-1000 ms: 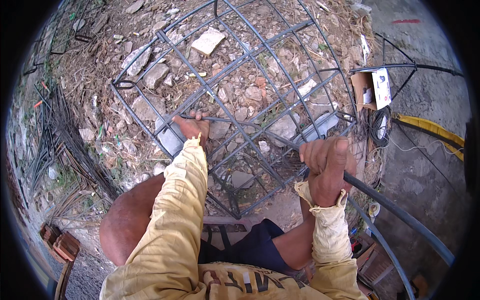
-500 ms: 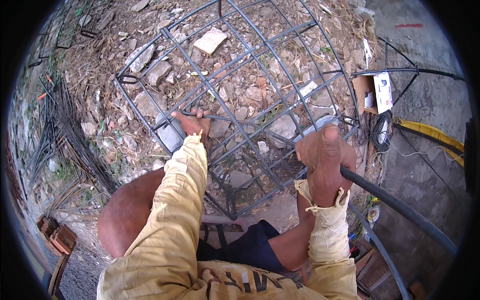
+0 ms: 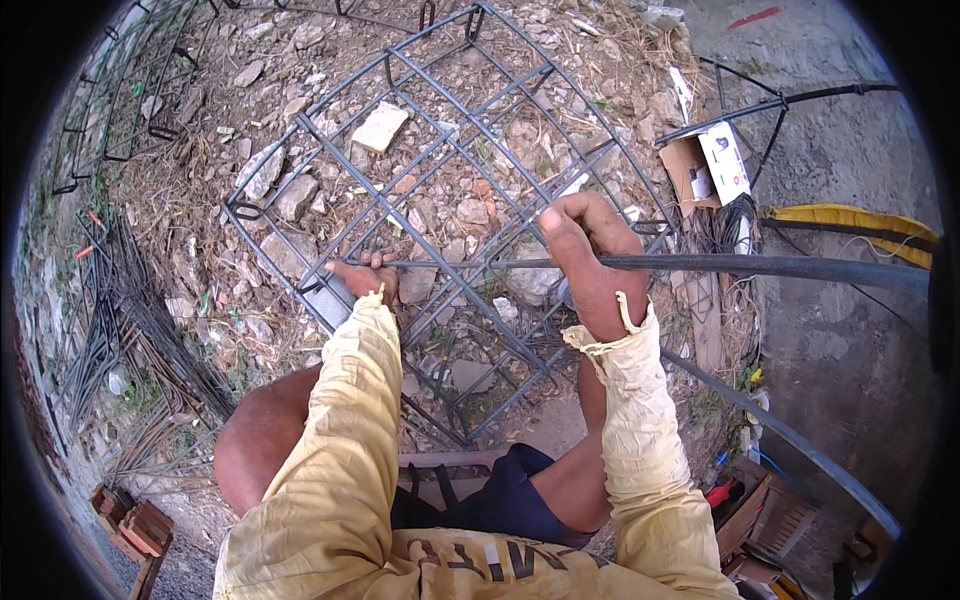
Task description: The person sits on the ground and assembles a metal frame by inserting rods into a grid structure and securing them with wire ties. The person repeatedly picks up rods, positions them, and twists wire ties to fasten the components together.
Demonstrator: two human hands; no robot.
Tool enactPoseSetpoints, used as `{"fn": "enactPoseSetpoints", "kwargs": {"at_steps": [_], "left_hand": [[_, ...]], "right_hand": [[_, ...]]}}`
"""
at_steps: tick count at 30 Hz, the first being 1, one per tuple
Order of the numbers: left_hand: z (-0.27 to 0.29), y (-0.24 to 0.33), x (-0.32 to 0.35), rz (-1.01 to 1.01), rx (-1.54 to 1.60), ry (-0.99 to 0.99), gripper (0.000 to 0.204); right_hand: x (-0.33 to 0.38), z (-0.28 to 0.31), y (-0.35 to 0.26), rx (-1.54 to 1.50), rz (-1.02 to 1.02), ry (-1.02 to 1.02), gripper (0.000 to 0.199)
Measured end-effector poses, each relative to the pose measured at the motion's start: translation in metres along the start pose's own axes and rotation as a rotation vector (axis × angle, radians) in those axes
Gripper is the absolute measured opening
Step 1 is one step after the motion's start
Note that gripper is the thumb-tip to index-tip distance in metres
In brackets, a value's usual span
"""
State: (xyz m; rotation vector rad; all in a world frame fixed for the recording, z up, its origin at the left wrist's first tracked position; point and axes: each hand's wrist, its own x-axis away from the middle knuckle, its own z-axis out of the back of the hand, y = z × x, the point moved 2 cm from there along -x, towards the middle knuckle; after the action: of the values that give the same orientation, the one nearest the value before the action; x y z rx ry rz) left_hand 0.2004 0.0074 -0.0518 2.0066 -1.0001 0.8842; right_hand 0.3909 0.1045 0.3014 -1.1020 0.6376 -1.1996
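Note:
A long dark steel rod (image 3: 700, 263) runs roughly level across the view, from my left hand out past the right side. My right hand (image 3: 597, 265) is closed round it, thumb and bent fingers on top. My left hand (image 3: 368, 278) grips its far left end, low against the cage bars. Beneath the rod a square rebar cage (image 3: 428, 238) of crossed grey bars lies tilted over the stony ground. Its lower corner is close in front of my legs, with a grey block (image 3: 327, 302) beside my left hand. The rod's right end is hidden at the dark rim.
A second rebar frame (image 3: 160, 131) lies at the far left above a pile of thin rods (image 3: 150, 330). Bricks (image 3: 147, 527) sit lower left. At right are an open cardboard box (image 3: 690, 178), a yellow strip (image 3: 850, 222) and a second bar (image 3: 790, 440) curving down.
My right hand has moved up and left with the rod, which has swung from a downward slope to nearly level. The left hand still grips its end.

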Motion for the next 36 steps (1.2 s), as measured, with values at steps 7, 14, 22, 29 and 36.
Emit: {"fn": "enactPoseSetpoints", "kwargs": {"at_steps": [7,14,22,29,36], "left_hand": [[0.002,0.004,-0.017,0.103,-0.071,0.129,0.074],[0.003,0.008,-0.02,0.056,-0.131,0.111,0.074],[0.004,0.001,-0.018,0.199,-0.092,0.167,0.067],[0.001,0.003,-0.022,0.235,-0.083,0.192,0.068],[0.001,-0.003,-0.016,0.303,-0.074,0.219,0.069]], "right_hand": [[-0.007,0.015,-0.006,-0.227,0.109,-0.146,0.045],[0.011,0.106,-0.109,-0.671,0.689,-0.04,0.083],[0.04,0.136,-0.193,-0.622,0.888,0.532,0.076],[0.043,0.105,-0.223,-0.456,0.906,0.874,0.069],[0.053,0.071,-0.254,-0.3,0.934,1.058,0.063]]}}
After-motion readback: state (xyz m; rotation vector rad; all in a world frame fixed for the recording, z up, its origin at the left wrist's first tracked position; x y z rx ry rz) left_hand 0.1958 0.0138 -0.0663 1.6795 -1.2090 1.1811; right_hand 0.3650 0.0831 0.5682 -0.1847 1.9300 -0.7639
